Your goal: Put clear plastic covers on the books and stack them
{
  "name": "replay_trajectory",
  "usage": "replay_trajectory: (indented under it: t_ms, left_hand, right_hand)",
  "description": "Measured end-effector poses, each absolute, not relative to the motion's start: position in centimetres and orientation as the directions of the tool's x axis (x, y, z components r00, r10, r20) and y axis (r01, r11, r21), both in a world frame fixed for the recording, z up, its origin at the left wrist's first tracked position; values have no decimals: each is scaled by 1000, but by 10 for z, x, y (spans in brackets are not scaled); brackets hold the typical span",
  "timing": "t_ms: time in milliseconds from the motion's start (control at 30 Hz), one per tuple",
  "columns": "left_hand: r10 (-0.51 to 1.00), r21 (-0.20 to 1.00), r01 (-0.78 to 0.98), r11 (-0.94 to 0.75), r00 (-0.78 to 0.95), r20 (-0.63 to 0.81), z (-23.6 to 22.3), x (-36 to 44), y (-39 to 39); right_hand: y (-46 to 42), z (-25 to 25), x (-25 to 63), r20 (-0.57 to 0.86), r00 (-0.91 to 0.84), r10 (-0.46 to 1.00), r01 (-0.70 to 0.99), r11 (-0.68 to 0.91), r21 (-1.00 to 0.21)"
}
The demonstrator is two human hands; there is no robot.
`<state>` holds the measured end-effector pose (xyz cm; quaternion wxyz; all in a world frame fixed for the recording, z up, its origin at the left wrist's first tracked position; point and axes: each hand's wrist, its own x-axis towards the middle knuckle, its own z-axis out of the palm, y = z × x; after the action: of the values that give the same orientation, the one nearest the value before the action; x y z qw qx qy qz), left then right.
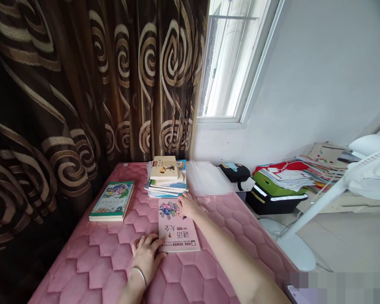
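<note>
A pink book (177, 230) lies flat on the pink quilted surface (107, 257) in front of me. My left hand (146, 253) rests with fingers spread on the quilt, its fingertips touching the book's near left corner; a bracelet circles the wrist. My right hand (187, 206) lies on the book's far right corner, fingers stretched out flat. Just beyond the book stands a stack of books (166, 177). A green-covered book (112, 200) lies alone to the left.
A dark swirl-patterned curtain (82, 84) hangs behind the surface, with a window (228, 63) to its right. A clear plastic sheet (205, 177) lies right of the stack. Bags and papers (278, 185) and a white fan (367, 173) crowd the right side.
</note>
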<state>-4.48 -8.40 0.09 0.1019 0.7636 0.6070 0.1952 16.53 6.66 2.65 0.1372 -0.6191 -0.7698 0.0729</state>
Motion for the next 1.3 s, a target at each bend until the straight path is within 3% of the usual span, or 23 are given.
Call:
replay_trajectory:
  t_ms: [167,367,567,833,1033,1300]
  left_hand:
    - [977,389,902,-187,131,165,2,-52,-79]
    - [983,417,909,21,-95,159,0,-66,-74]
    - [970,712,702,2,-174,169,-16,-59,-75]
    - [963,875,480,59,-260,78,-14,-50,-32]
    - [968,901,432,36,-241,76,-17,-37,9]
    - [968,862,506,-29,-200,150,-24,-38,4]
  right_hand:
    - [71,29,165,59,-119,991,960,130,-248]
    - [57,29,188,-33,-49,998,960,38,-276]
    - [28,23,209,-61,32,998,939,-51,-341]
    - [-8,15,231,-21,104,994,861,-100,-499]
    - [-10,7,233,13,180,984,806,-140,-575]
    - [-11,-4,230,66,251,966,778,-161,-607]
